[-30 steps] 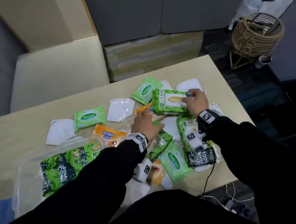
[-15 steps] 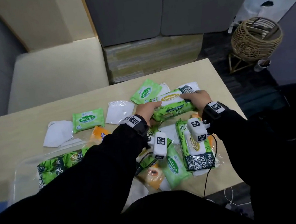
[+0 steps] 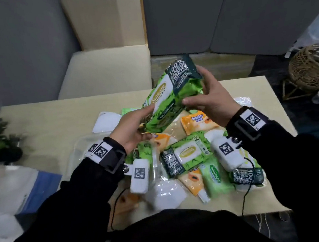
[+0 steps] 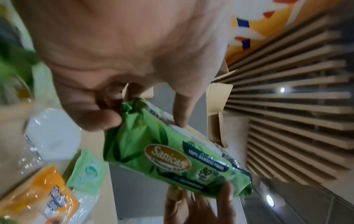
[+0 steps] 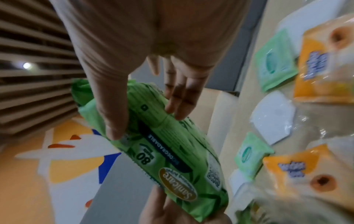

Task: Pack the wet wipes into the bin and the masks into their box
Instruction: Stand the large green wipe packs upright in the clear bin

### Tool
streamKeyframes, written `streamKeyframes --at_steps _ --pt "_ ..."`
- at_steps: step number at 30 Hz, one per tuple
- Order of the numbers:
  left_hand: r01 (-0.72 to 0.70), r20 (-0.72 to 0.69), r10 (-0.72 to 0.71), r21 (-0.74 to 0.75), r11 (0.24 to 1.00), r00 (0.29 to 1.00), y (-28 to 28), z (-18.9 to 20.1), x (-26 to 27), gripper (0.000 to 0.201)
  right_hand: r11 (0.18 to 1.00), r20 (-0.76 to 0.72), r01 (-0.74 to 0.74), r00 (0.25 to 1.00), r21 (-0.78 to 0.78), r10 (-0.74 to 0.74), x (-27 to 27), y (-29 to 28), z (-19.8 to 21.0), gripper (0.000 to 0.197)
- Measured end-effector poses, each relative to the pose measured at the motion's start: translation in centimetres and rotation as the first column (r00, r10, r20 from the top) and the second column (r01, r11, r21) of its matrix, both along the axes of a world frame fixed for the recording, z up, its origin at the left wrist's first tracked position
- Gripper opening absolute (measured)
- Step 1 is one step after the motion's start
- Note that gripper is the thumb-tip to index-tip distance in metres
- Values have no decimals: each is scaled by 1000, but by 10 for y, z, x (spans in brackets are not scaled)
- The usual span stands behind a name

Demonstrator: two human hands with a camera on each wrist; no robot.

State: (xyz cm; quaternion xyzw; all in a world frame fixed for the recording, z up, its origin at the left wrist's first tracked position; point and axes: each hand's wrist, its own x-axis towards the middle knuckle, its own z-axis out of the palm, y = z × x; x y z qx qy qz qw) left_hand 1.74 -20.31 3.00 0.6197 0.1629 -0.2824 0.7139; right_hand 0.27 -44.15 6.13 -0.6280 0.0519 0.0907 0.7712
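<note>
Large green Sanicare wipes pack (image 3: 168,94) raised above the table (image 3: 57,119), tilted, dark printed end toward 1 o'clock, lower end toward 7 o'clock. Left hand (image 3: 131,130) at the pack's 7 o'clock end, thumb and fingers curled round the crimped edge, palm turned up. Right hand (image 3: 210,98) at the 3 o'clock side, thumb (image 3: 190,100) pressed on the front face, fingers (image 3: 205,77) wrapped over the upper dark end; grip closed on the pack. Both forearms in black sleeves, angled inward from 7 and 5 o'clock. Below the pack: a heap of green and orange wipes packs (image 3: 187,154) and wrapped white masks (image 3: 106,121). Clear bin (image 3: 76,154) at 8 o'clock, largely hidden by the left arm.
</note>
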Motion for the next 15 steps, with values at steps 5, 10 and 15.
streamKeyframes --at_steps 5,10,15 --pt "35 90 -40 63 997 995 84 22 -31 50 984 63 -152 985 -95 158 11 88 17 100" --pt "78 239 -205 451 889 949 174 47 -44 128 960 84 -244 963 -136 257 7 169 8 102" --pt "152 430 -441 558 816 788 220 73 -36 129 900 87 -310 932 -307 351 -2 230 -11 103"
